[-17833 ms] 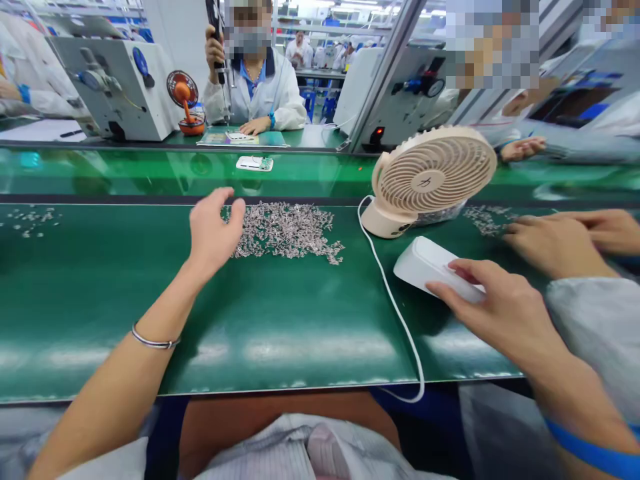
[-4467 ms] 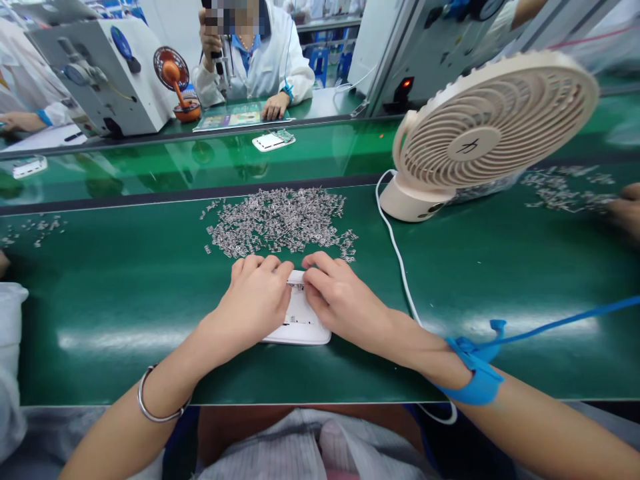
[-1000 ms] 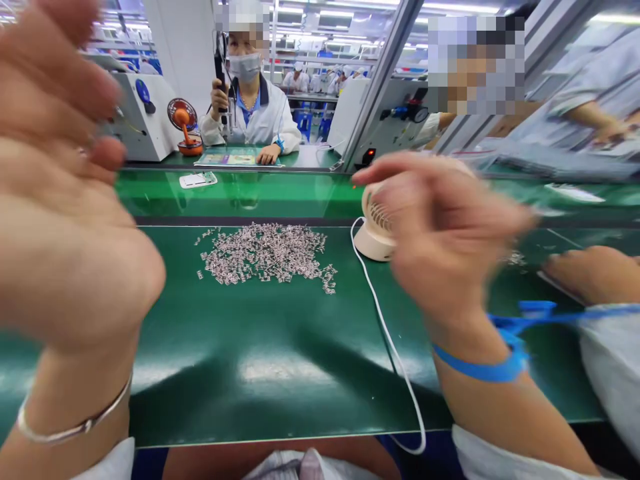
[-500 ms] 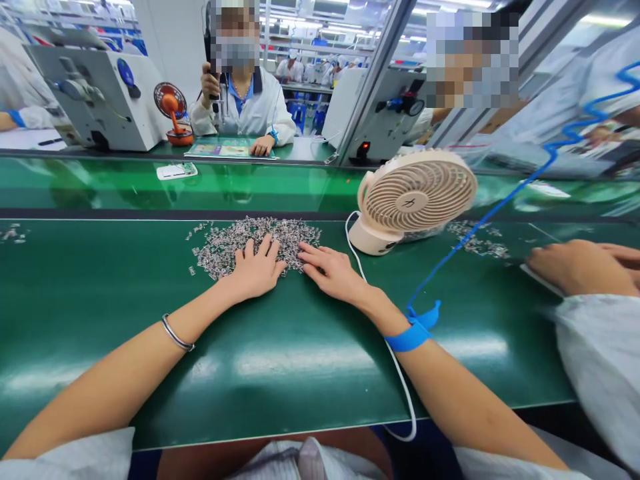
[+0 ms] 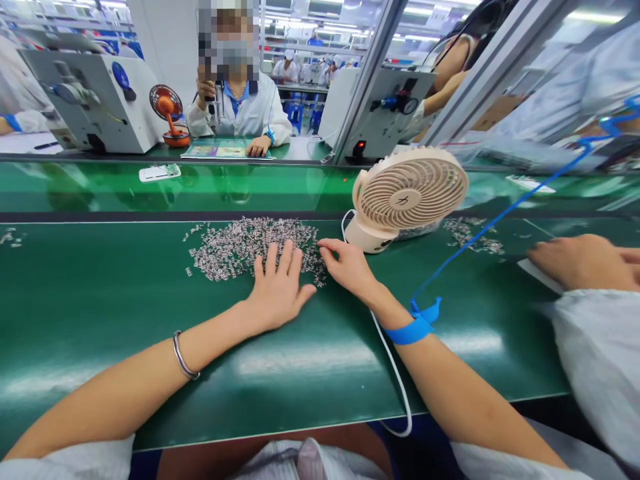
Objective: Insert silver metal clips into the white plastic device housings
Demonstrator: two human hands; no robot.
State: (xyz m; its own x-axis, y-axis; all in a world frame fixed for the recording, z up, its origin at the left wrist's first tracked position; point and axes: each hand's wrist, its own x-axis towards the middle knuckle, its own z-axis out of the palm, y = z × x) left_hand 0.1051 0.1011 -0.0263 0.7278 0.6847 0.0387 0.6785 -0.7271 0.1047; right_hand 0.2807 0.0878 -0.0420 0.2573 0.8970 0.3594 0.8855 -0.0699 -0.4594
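Green bench (image 5: 100,300): flat, empty hands, left (image 5: 277,290), right (image 5: 347,267), on metal parts (image 5: 235,243), fan (image 5: 407,193) beside.

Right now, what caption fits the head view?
Left hand flat and right hand pinching at heap of small silvery metal parts on green bench.

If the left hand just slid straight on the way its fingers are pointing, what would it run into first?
The left hand lies flat on the green mat, fingers pointing away and resting on the near edge of the pile of small metal parts. It would plough into that pile first.
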